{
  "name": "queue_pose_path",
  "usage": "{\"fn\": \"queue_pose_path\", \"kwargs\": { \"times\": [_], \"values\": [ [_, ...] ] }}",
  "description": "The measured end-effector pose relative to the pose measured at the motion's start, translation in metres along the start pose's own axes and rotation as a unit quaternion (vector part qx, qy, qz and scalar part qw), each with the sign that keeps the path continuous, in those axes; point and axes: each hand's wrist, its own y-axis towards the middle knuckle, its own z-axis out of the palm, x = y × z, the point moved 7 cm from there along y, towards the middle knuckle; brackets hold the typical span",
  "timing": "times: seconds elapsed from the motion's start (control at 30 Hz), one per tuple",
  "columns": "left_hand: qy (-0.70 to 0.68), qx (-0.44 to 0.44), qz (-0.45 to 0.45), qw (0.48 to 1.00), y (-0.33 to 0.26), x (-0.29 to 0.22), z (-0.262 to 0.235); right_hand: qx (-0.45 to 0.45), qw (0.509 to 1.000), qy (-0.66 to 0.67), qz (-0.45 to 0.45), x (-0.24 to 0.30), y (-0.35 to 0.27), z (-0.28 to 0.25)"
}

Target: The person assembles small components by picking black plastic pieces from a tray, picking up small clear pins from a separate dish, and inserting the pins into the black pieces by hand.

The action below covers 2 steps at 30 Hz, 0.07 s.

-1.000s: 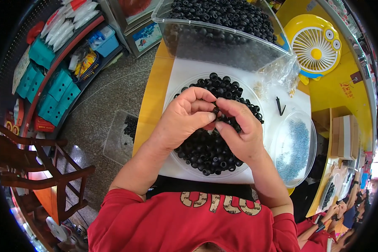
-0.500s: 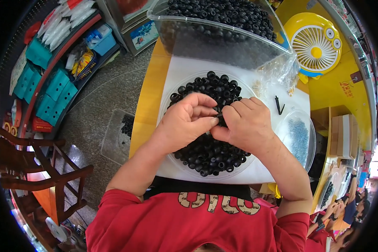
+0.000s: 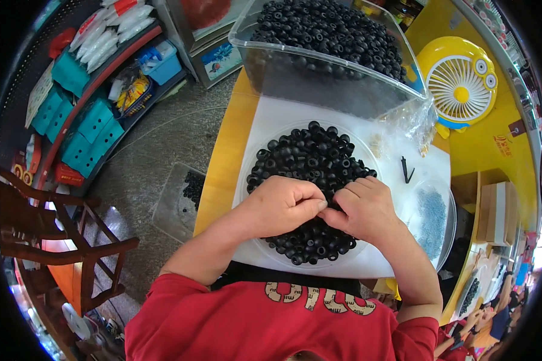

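Note:
Both hands meet over a heap of black, round, hollow bead-like parts (image 3: 307, 150) on a round clear plastic tray (image 3: 244, 180). My left hand (image 3: 283, 207) is closed in a pinch, its thumb and forefinger tips touching near the right thumb. Curled inward beside it, my right hand (image 3: 364, 207) has its thumb pointing at the left fingertips. Whatever lies between the fingers is too small and too covered to make out. The heap spreads beyond the hands on the far and near sides.
A large clear bin (image 3: 343, 78) of similar black parts stands behind the tray. To the right are a small black forked tool (image 3: 407, 170), a clear dish of bluish bits (image 3: 430, 222) and a yellow fan (image 3: 461, 84). A clear box (image 3: 168, 198) sits low at left, near a wooden chair (image 3: 84, 253).
The left fingers, spread apart before, have closed into a pinch. A dark piece that showed between the hands is now covered. The whole view has shifted slightly.

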Motion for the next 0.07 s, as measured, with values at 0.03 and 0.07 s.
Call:
{"fn": "queue_pose_path", "kwargs": {
  "times": [0.03, 0.07],
  "values": [
    [0.032, 0.0, 0.018, 0.999, -0.0011, -0.0024, -0.0011, 0.008, 1.0, 0.003, 0.005, -0.0009, -0.0009, 0.0035],
    [0.033, -0.003, 0.035, 0.999, -0.0024, -0.0064, -0.0031, 0.016, 1.0, 0.004, 0.009, -0.0021, -0.0018, 0.0054]
  ]
}}
